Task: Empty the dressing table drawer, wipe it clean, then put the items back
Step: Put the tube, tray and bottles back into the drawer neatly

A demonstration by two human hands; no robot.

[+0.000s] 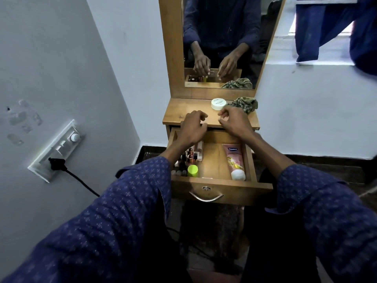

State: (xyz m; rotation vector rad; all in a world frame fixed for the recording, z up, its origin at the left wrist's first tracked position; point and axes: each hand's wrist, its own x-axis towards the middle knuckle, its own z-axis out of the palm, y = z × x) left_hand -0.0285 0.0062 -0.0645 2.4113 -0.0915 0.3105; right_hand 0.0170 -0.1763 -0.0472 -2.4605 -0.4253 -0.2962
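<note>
The wooden drawer (222, 189) of the dressing table stands pulled out. Inside lie a pink lotion tube (234, 158) with a white cap on the right, a bottle with a lime-green cap (192, 170) at the front left, and several lipsticks and small bottles (188, 156) in a clear holder. On the table top (183, 113) sit a white round jar (218, 104) and a crumpled green checked cloth (245, 104). My left hand (192, 127) and my right hand (234, 121) hover over the top's front edge, fingers loosely curled, with nothing visible in them.
A mirror (222, 37) in a wooden frame rises behind the top and reflects both hands. A switchboard (57, 150) with a black plug and cable is on the left wall. Blue fabric (326, 27) hangs by the window at the upper right.
</note>
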